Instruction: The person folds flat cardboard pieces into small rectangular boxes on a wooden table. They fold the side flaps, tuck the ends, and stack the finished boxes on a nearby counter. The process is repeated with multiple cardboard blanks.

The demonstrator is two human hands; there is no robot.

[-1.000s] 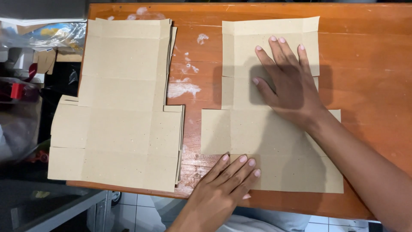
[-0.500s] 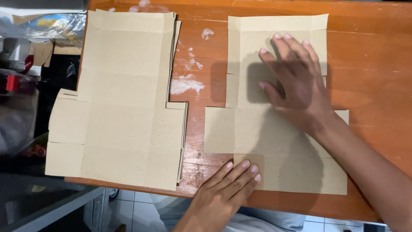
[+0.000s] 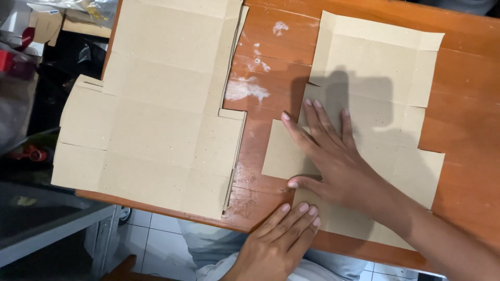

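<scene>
A flat brown cardboard cutout [image 3: 375, 67] with flaps lies on the orange wooden table [image 3: 463, 130]. My right hand [image 3: 333, 156] presses flat on the cutout's lower left part, fingers spread and pointing away from me. My left hand [image 3: 284, 237] rests palm down at the table's near edge, its fingertips touching the cutout's bottom left corner. Neither hand grips anything.
A stack of similar cardboard cutouts [image 3: 156, 99] lies on the table's left side and overhangs its edge. White smears [image 3: 245, 88] mark the wood between the stack and the single sheet. Clutter and plastic bags [image 3: 31, 31] sit at far left, tiled floor [image 3: 151, 234] below.
My right hand has slid from the cutout's upper panel down and left to its lower left part. My left hand stays at the near edge. The view has shifted closer.
</scene>
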